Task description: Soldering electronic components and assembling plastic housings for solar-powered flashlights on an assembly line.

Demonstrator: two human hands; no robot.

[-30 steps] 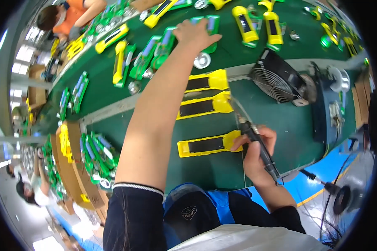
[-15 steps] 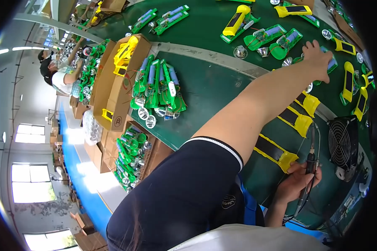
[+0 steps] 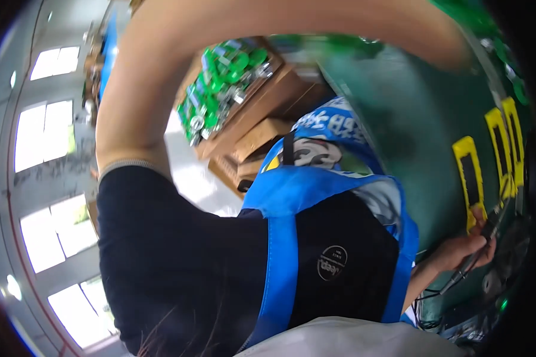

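Observation:
My left forearm arches across the top of the view and ends in my left hand (image 3: 452,44), smeared by motion above the green worktop (image 3: 423,119). Whether its fingers hold anything cannot be seen. Lower right, my right hand (image 3: 467,247) is closed around a soldering iron (image 3: 489,229) with a dark handle and a cable. Its metal tip points up and away, close to the yellow casings. The nearest yellow casing (image 3: 470,175), with a dark panel set in it, has its lower end by my right fingertips. Two more yellow casings (image 3: 499,149) lie beside it.
A brown crate (image 3: 259,95) full of green lamp bodies (image 3: 217,83) with shiny reflectors stands past the worktop's edge. Below it are cardboard boxes (image 3: 262,137). Blurred green parts (image 3: 339,50) sit under my left forearm. A dark fan (image 3: 518,238) is right of my right hand.
My left hand has come away from the green parts at the far right, and that arm is now bent. The view has swung round; my right hand keeps the soldering iron.

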